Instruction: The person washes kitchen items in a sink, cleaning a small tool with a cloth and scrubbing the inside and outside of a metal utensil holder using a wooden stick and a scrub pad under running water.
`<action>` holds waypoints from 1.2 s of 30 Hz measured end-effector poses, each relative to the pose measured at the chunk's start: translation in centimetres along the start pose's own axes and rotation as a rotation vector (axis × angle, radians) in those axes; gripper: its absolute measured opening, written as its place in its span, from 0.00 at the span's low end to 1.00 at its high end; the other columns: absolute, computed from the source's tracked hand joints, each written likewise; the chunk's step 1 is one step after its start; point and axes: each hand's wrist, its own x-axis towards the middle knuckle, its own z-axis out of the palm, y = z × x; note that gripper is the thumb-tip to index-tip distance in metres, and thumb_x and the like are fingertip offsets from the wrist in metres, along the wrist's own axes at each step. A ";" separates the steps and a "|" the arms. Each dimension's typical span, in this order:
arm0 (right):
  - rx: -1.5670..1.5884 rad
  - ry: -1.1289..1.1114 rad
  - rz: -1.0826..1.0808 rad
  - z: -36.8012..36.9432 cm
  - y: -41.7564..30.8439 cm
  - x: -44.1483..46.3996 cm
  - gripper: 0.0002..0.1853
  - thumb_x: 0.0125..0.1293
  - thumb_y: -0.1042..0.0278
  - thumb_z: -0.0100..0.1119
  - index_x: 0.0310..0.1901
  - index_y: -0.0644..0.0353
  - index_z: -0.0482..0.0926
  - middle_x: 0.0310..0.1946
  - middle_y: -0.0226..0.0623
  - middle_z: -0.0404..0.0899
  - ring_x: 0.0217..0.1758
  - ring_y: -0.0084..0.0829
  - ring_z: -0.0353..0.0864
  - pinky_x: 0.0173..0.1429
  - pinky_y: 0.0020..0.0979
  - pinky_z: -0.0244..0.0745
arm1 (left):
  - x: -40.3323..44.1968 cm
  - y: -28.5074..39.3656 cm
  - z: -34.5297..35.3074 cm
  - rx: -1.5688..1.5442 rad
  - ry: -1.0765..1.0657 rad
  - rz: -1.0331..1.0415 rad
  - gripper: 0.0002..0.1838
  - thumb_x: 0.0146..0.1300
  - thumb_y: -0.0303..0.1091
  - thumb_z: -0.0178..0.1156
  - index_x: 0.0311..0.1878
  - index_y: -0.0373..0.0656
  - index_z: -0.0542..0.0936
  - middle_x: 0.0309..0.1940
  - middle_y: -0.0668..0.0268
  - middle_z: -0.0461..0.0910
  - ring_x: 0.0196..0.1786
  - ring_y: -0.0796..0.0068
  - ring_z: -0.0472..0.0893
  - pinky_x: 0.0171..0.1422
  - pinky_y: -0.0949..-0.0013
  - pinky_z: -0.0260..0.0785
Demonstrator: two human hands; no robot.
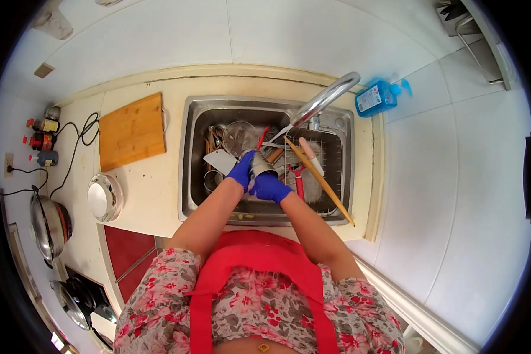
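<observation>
Looks like a washing step to me; left hand (242,169) and right hand (270,188) both grip a metal cup (264,163), roughly midway between the sink (187,159) side edges; next move probably calls for a firm hold near the tap (329,98).

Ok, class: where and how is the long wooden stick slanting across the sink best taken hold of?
Probably by its near end: the wooden stick juts over the sink's front-right rim there, while its far end sits beside a pink-handled utensil. Come from above on the right, pinching across the slim shaft.
</observation>
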 end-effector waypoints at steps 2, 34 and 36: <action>-0.042 0.259 0.004 0.9 -1.1 -0.9 0.15 0.55 0.67 0.56 0.44 0.60 0.76 0.33 0.43 0.79 0.35 0.37 0.77 0.40 0.34 0.70 | -1.7 1.0 0.4 -0.160 0.037 -0.052 0.32 0.57 0.61 0.51 0.51 0.42 0.74 0.44 0.57 0.79 0.44 0.57 0.77 0.54 0.55 0.69; 0.533 0.845 0.125 -7.0 13.9 15.0 0.22 0.57 0.66 0.58 0.53 0.65 0.72 0.49 0.39 0.75 0.46 0.33 0.73 0.48 0.32 0.69 | 3.3 3.2 -3.5 -0.432 -0.213 -0.011 0.27 0.65 0.56 0.37 0.53 0.46 0.72 0.52 0.61 0.74 0.56 0.63 0.72 0.62 0.58 0.64; 0.671 0.947 -0.026 -5.5 11.7 13.4 0.20 0.59 0.70 0.56 0.53 0.66 0.71 0.49 0.40 0.74 0.49 0.33 0.72 0.54 0.31 0.66 | 2.0 4.7 -2.0 -0.538 -0.114 -0.053 0.24 0.65 0.53 0.38 0.51 0.45 0.73 0.50 0.61 0.75 0.53 0.63 0.73 0.61 0.58 0.65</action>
